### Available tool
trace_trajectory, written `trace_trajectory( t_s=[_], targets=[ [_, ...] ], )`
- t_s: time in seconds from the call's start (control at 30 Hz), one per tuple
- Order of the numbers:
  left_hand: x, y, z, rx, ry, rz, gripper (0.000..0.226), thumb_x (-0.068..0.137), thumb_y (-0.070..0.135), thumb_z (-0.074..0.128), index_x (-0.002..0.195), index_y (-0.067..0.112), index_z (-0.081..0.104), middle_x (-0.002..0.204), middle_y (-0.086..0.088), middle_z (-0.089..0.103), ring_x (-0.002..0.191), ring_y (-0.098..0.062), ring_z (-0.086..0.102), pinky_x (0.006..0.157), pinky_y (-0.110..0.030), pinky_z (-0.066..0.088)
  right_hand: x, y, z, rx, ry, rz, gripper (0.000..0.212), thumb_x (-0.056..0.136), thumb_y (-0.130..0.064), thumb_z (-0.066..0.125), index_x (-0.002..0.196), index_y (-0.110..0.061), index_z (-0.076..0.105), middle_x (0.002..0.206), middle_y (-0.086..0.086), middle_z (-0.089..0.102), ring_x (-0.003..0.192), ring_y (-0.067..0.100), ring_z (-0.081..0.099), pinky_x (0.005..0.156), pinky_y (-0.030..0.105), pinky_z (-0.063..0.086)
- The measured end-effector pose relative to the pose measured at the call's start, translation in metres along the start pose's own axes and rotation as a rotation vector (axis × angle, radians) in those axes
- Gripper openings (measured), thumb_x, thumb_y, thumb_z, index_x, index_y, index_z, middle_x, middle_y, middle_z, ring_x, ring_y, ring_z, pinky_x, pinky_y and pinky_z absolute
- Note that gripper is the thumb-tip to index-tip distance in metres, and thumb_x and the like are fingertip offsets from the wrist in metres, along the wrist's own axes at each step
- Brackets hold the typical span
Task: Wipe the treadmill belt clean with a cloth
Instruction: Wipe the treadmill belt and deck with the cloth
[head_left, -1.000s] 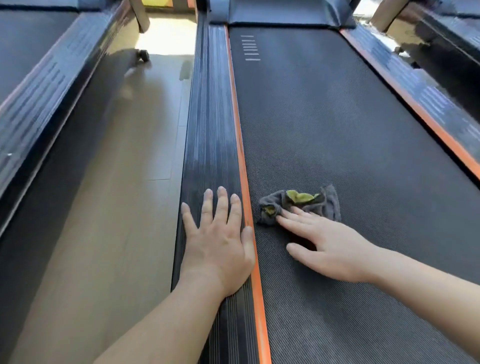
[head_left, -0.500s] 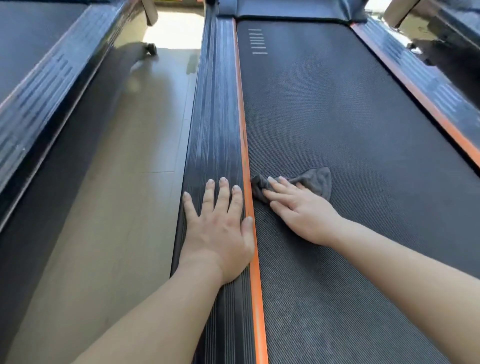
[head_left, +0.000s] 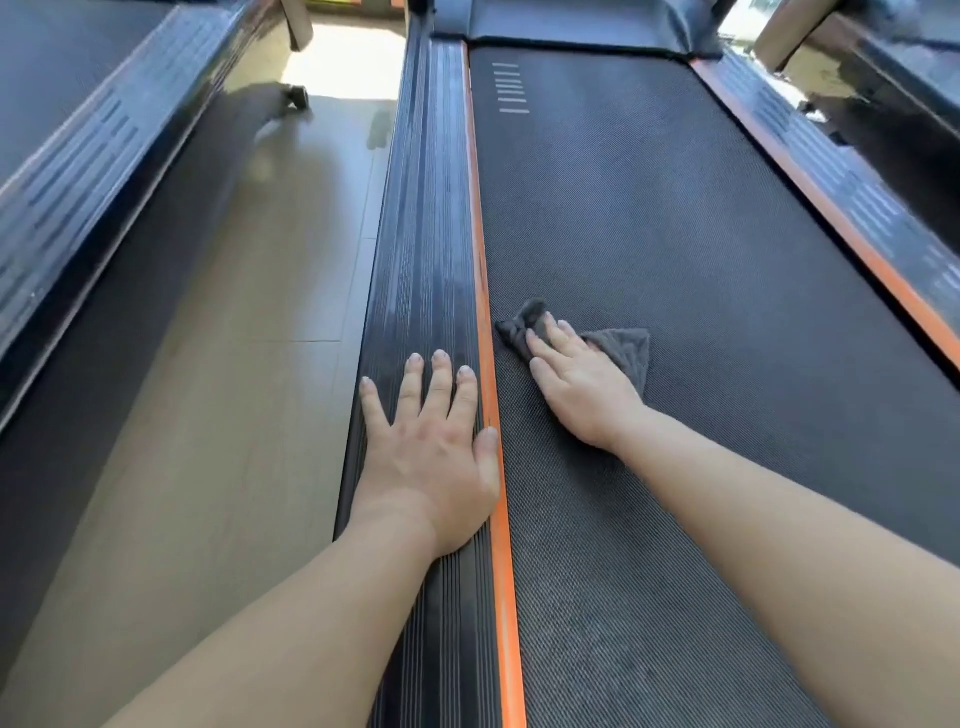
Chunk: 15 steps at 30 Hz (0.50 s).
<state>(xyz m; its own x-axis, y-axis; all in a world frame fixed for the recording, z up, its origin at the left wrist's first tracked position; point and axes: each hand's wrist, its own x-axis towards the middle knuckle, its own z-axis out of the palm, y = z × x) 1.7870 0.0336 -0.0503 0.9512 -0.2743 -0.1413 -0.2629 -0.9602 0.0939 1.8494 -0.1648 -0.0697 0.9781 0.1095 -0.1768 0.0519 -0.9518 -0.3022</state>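
My left hand (head_left: 426, 457) lies flat, palm down, on the ribbed black rail (head_left: 426, 234) to the left of the belt (head_left: 675, 234). The fingers are spread and straight and hold nothing, and the thumb rests along the orange strip (head_left: 480, 260) that runs between rail and belt.

My right hand (head_left: 576, 384) is on the belt just beside that strip, a little farther forward than the left. Its fingers are straight and close together, pressing down on the cloth (head_left: 623, 348) rather than curling round it.

The cloth is dark grey and crumpled, lying on the belt under my right palm and fingers. One bunched end sticks out past my fingertips, close to the orange strip, and a flat corner shows to the right of my hand.

Near the far end of the belt there is a short column of white marks (head_left: 511, 88). A second rail (head_left: 831, 171), also edged in orange, borders the belt on the right. To the left of my rail is pale wood floor (head_left: 260, 364), with another dark machine (head_left: 78, 156) beyond it.
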Motion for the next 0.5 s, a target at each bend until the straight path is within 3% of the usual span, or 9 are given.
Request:
trace_trajectory(
  t_s=[0.07,0.13,0.23,0.3,0.43,0.5],
  targets=[
    [0.000,-0.001,0.001,-0.002,0.004,0.005,0.075,0.095,0.051,0.004,0.164,0.021,0.000,0.172,-0.003,-0.009,0.157,-0.027,-0.014,0.121,-0.066,-0.006,-0.034,0.009,-0.006,0.075,-0.076,-0.175,0.052,0.113,-0.033,0.029,0.163,-0.018,0.029,0.173,-0.001,0.007,0.160,0.013,0.002,0.127,0.022,-0.005],
    [0.001,-0.001,0.002,-0.006,0.014,0.006,0.074,0.096,0.050,0.006,0.164,0.021,0.001,0.172,-0.004,-0.008,0.157,-0.028,-0.013,0.121,-0.066,-0.005,-0.073,0.016,-0.006,0.068,-0.146,-0.325,0.057,0.108,-0.040,0.025,0.162,-0.023,0.029,0.171,-0.009,0.004,0.158,0.005,-0.003,0.128,0.024,-0.004],
    [0.001,-0.001,0.004,0.002,0.022,0.013,0.072,0.099,0.050,0.009,0.164,0.020,0.001,0.172,-0.004,-0.008,0.157,-0.028,-0.013,0.121,-0.066,-0.005,-0.088,0.036,-0.004,-0.074,-0.179,-0.413,0.060,0.106,-0.046,0.016,0.163,-0.028,0.022,0.170,-0.013,-0.002,0.157,0.001,-0.006,0.125,0.019,-0.006],
    [0.001,-0.001,0.003,-0.006,0.015,0.014,0.072,0.099,0.050,0.008,0.164,0.021,0.000,0.172,-0.004,-0.010,0.157,-0.028,-0.015,0.121,-0.066,-0.006,-0.054,0.050,-0.007,-0.077,-0.078,-0.312,0.063,0.106,-0.044,0.018,0.163,-0.017,0.024,0.171,-0.003,0.007,0.160,0.010,0.005,0.124,0.016,-0.006],
    [-0.001,-0.001,0.001,-0.003,0.005,0.009,0.075,0.095,0.051,0.003,0.164,0.021,-0.001,0.172,-0.003,-0.012,0.157,-0.027,-0.016,0.121,-0.065,-0.007,0.015,0.055,-0.016,0.086,0.053,0.215,0.058,0.113,-0.029,0.028,0.165,-0.009,0.013,0.174,0.006,0.005,0.160,0.016,0.002,0.127,0.026,-0.002],
    [0.000,-0.001,0.001,-0.010,0.006,0.009,0.075,0.095,0.051,0.003,0.164,0.021,-0.002,0.172,-0.003,-0.012,0.157,-0.027,-0.017,0.121,-0.065,-0.007,0.019,0.045,-0.013,0.088,0.092,0.243,0.058,0.112,-0.029,0.030,0.165,-0.012,0.013,0.174,0.004,0.007,0.160,0.016,0.004,0.128,0.028,0.001]
  ],
)
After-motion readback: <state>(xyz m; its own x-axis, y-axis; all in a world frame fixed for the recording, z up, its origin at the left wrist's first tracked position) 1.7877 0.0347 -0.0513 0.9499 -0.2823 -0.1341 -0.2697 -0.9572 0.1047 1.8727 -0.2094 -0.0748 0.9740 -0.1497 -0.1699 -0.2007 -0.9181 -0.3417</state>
